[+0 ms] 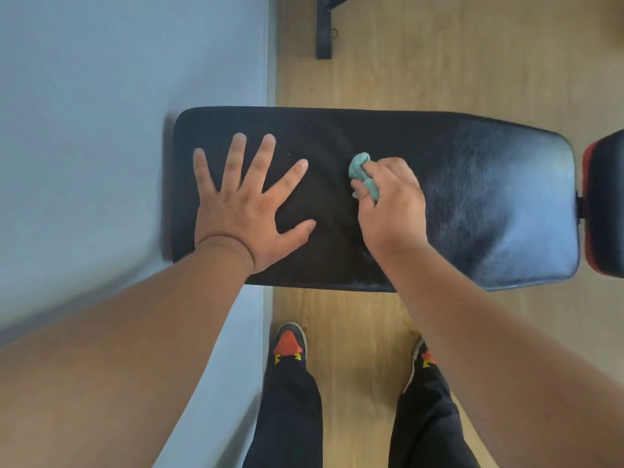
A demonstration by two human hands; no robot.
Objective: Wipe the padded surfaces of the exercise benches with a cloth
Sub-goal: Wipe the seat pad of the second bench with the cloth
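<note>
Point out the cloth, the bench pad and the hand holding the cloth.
cloth (361, 170), head view, bunched part above the fingers.
bench pad (499, 204), head view, bare shiny area.
right hand (393, 204), head view, back of hand.

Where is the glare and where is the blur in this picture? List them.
Head view: glare sits on the right part of the black bench pad, a pale sheen; its left part under the left hand reads dark and matte. Soft blur shows on the near forearms and the wall. The right hand and the cloth are fairly sharp. Wide-angle distortion bows the pad's edges.
</note>
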